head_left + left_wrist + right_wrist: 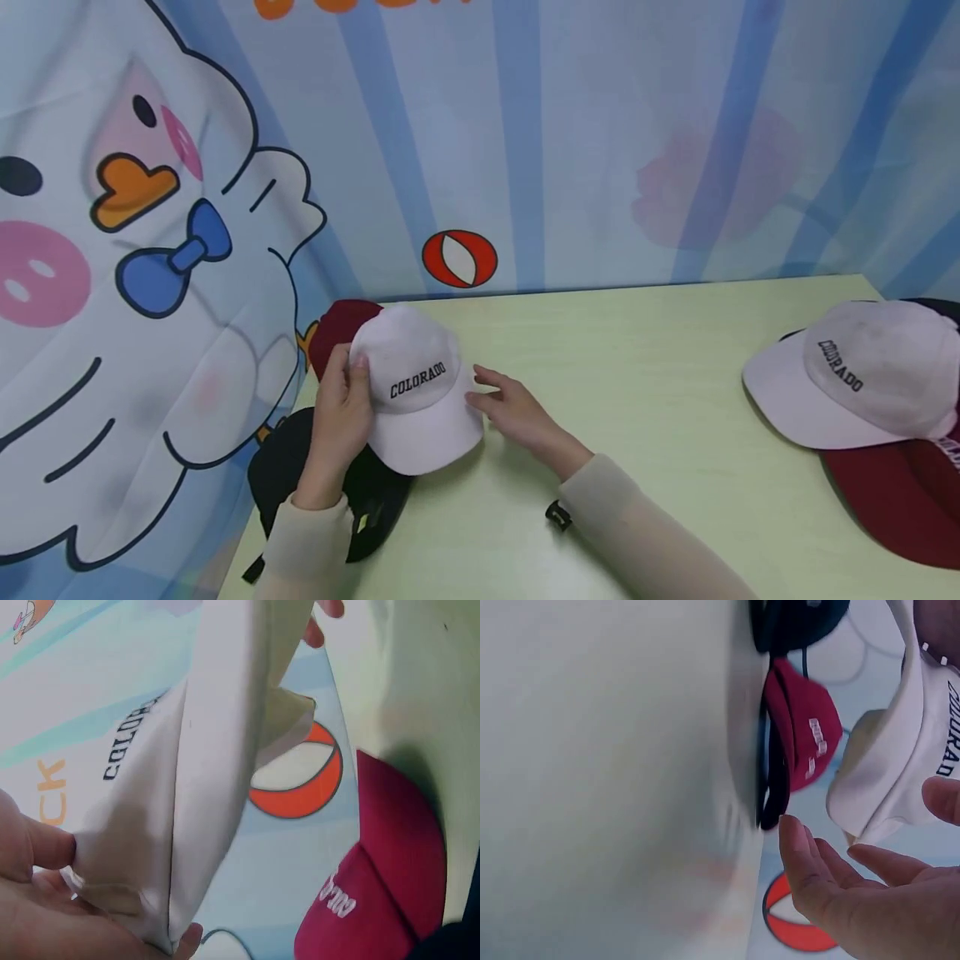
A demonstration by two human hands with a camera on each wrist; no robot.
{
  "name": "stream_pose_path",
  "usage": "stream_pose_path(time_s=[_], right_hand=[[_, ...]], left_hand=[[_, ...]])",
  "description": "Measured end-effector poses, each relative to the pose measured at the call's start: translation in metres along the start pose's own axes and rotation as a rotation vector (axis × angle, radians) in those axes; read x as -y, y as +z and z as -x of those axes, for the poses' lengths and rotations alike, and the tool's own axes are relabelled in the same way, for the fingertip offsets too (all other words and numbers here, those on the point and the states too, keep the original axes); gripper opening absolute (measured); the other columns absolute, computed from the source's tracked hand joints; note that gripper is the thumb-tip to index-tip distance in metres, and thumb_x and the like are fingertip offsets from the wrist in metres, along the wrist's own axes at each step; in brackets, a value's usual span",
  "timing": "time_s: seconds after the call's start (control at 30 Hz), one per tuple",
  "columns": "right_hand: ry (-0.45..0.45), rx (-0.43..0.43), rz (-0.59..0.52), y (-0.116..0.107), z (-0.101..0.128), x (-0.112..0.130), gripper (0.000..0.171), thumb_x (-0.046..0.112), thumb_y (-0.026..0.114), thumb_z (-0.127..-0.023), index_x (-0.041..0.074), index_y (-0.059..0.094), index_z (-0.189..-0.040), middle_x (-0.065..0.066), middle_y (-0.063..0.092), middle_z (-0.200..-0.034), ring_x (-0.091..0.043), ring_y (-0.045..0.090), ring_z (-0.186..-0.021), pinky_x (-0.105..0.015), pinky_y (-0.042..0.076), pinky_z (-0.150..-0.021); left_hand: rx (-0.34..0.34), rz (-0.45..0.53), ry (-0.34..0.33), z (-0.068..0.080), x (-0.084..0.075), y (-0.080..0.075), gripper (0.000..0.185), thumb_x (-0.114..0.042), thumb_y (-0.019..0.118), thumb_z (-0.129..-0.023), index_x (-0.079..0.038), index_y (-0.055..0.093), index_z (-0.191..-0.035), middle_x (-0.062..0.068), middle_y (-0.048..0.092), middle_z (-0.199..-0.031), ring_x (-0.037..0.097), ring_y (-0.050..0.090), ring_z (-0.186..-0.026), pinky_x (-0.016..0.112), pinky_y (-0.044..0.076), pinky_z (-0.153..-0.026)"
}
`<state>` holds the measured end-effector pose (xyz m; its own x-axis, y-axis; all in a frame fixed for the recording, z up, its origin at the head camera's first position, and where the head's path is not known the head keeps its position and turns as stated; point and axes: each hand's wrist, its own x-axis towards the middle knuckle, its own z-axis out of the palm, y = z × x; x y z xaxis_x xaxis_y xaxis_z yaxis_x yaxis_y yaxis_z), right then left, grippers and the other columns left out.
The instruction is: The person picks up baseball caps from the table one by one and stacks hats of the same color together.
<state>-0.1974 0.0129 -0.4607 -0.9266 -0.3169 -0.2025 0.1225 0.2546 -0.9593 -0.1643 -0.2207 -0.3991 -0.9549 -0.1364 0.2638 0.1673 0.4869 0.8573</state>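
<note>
Head view: left hand (341, 414) grips white cap (420, 392); right hand (517, 412) hovers beside it.

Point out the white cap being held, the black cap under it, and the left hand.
white cap (417, 392): head view, on its front panel by the lettering.
black cap (279, 467): head view, on its crown.
left hand (341, 417): head view, on its back.

White cap (187, 810) in left hand (45, 915) grip
</note>
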Motion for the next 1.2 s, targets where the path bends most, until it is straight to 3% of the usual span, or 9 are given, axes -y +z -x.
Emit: stream_pose_path(time_s=[0.2,0.43,0.63,0.8,1.0,1.2], right_hand=[[-0.009,-0.066,0.02,-0.024,-0.004,-0.004,0.062,0.031,0.058,-0.106,0.023,0.035,-0.163,-0.009,0.05,-0.157,-0.029,0.067,-0.119,-0.047,0.055,-0.102],[0.0,-0.117,0.096,-0.046,0.0,-0.014,0.065,0.029,0.059,-0.105,0.017,0.032,-0.164,-0.014,0.06,-0.137,-0.021,0.069,-0.1,-0.037,0.058,-0.087],[0.033,-0.134,0.136,-0.06,0.003,-0.022,0.066,0.029,0.058,-0.105,0.01,0.032,-0.163,-0.016,0.057,-0.131,-0.02,0.065,-0.092,-0.03,0.054,-0.078],[0.052,-0.154,0.155,-0.073,0.004,-0.029,0.065,0.027,0.057,-0.105,0.006,0.033,-0.162,-0.017,0.056,-0.127,-0.023,0.064,-0.088,-0.027,0.05,-0.071],[0.07,-0.17,0.192,-0.083,0.001,-0.033,0.065,0.028,0.057,-0.105,0.003,0.033,-0.161,-0.018,0.058,-0.129,-0.025,0.064,-0.092,-0.027,0.049,-0.071],[0.1,-0.155,0.187,-0.086,-0.002,-0.032,0.066,0.029,0.056,-0.106,0.005,0.032,-0.162,-0.018,0.056,-0.134,-0.024,0.063,-0.092,-0.027,0.048,-0.073]], left_hand=[[0.114,0.055,-0.009,-0.021,0.003,0.024,0.031,-0.026,0.036,-0.114,-0.006,0.049,-0.133,0.017,0.057,-0.128,0.026,0.053,-0.116,0.047,0.045,-0.101],[0.161,0.104,-0.043,-0.045,0.011,0.058,0.029,-0.026,0.036,-0.114,-0.008,0.051,-0.132,0.017,0.057,-0.122,0.027,0.053,-0.114,0.042,0.04,-0.1],[0.232,0.181,-0.075,-0.066,0.015,0.089,0.03,-0.029,0.034,-0.114,-0.011,0.051,-0.13,0.016,0.057,-0.111,0.024,0.054,-0.103,0.036,0.04,-0.094],[0.296,0.228,-0.115,-0.08,0.021,0.11,0.027,-0.028,0.033,-0.114,-0.011,0.05,-0.127,0.012,0.054,-0.112,0.022,0.05,-0.107,0.035,0.037,-0.097],[0.307,0.238,-0.187,-0.092,0.032,0.126,0.026,-0.027,0.033,-0.113,-0.012,0.05,-0.126,0.011,0.052,-0.117,0.023,0.046,-0.116,0.039,0.034,-0.104],[0.29,0.216,-0.241,-0.1,0.043,0.137,0.026,-0.029,0.035,-0.113,-0.014,0.051,-0.125,0.009,0.051,-0.115,0.024,0.047,-0.113,0.042,0.035,-0.101]])
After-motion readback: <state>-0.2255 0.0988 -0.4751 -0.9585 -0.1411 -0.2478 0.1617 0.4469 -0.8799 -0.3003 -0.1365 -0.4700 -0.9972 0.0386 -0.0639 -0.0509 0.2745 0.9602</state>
